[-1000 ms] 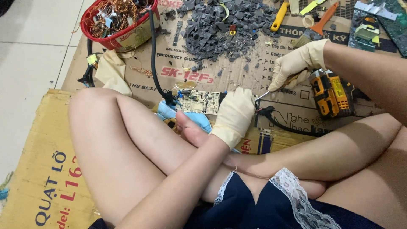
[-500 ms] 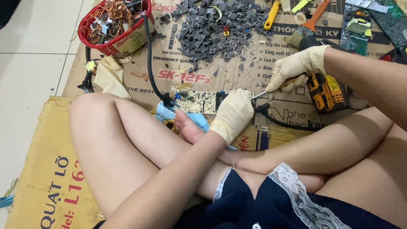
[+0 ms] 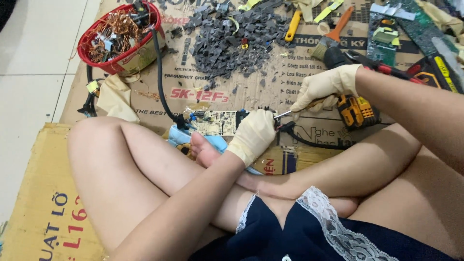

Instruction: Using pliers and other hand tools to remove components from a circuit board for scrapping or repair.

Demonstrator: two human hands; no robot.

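On the flattened cardboard [image 3: 145, 104] between our crossed legs, our left hand [image 3: 253, 135], in a cream rubber glove, is closed over the right end of a pale circuit board [image 3: 215, 122]; the board lies flat on the cardboard just above our foot, touching a light blue cloth [image 3: 181, 137]. Our right hand [image 3: 324, 87], gloved too, is closed round the handle of a thin metal-shafted tool, likely a small screwdriver [image 3: 285, 114], tip down at the board edge beside the left fingers.

Change over the last second: both hands sit in almost the same spot against the board. Tool tip was already at the board edge a second ago and is still there; right wrist looks a touch lower and closer to the yellow-black cordless drill [image 3: 356, 110]. Most of the apparent shift is our head tilting, which brings the red basket of copper wire [image 3: 118, 38] and the grey pile of broken chips [image 3: 232, 34] further into frame. Board itself has not moved on the cardboard. We judge the prying or picking at that one corner is ongoing, with nothing freed yet that we can see.

Around: black cable [image 3: 159, 82] runs from the basket down to the board's left end. Orange-handled brush [image 3: 331, 34] and a yellow-handled tool [image 3: 293, 25] lie above the right hand. More green boards [image 3: 386, 36] at top right. Cream rag [image 3: 116, 99] left of the cable.
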